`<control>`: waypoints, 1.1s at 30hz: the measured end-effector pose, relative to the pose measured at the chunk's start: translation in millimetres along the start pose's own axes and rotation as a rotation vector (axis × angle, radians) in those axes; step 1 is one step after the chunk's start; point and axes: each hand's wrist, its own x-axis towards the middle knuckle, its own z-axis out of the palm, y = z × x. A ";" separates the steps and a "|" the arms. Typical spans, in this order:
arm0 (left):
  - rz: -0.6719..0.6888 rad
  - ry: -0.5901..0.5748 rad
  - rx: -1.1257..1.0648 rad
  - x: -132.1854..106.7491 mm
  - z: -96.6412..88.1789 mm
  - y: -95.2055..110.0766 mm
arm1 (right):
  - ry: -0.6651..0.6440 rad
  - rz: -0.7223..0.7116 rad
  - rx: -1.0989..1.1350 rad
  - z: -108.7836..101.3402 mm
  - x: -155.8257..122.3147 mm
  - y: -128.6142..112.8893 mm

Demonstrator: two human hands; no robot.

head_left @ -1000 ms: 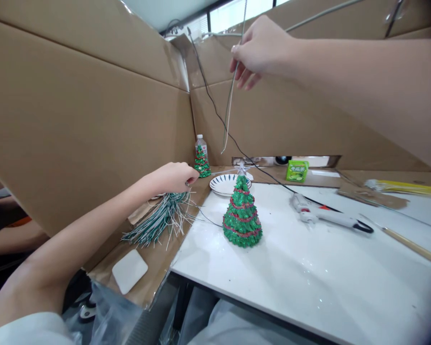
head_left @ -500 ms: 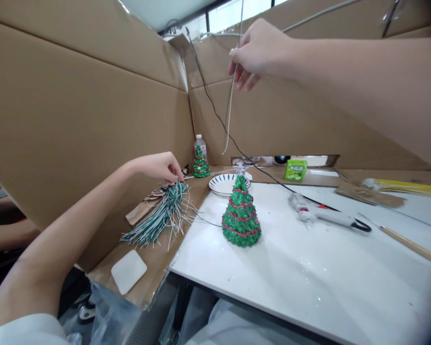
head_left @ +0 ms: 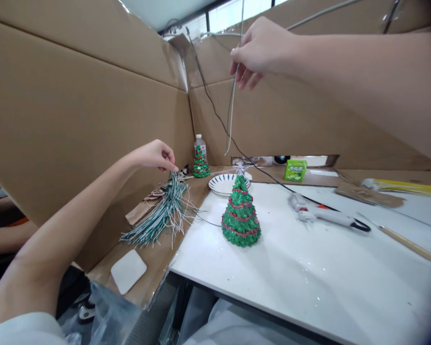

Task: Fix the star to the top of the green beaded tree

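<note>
My right hand (head_left: 260,50) is raised high and pinches a thin green and white strip (head_left: 232,110) that hangs straight down from my fingers. My left hand (head_left: 154,155) hovers over a bundle of green and white strips (head_left: 161,215) lying on cardboard, fingertips pinched on the top ends of a few strips and lifting them. A green glittery Christmas tree (head_left: 241,214) with red bands and a clear star stands on the white table (head_left: 309,278), between my two arms.
A white glue gun (head_left: 323,214) with a black cord lies right of the tree. A patterned bowl (head_left: 224,183), a second small tree (head_left: 200,163) before a bottle, a green box (head_left: 296,170) and a wooden stick (head_left: 409,243) are around. Cardboard walls (head_left: 75,110) enclose the table.
My left hand has risen from the bundle's top end, pulling a few strips upward. My right hand has stayed up with the hanging strip, shifting only slightly.
</note>
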 end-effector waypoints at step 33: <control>-0.160 0.064 -0.223 -33.9 -19.5 -25.8 | -0.553 -0.303 -0.262 207.4 -38.8 -68.2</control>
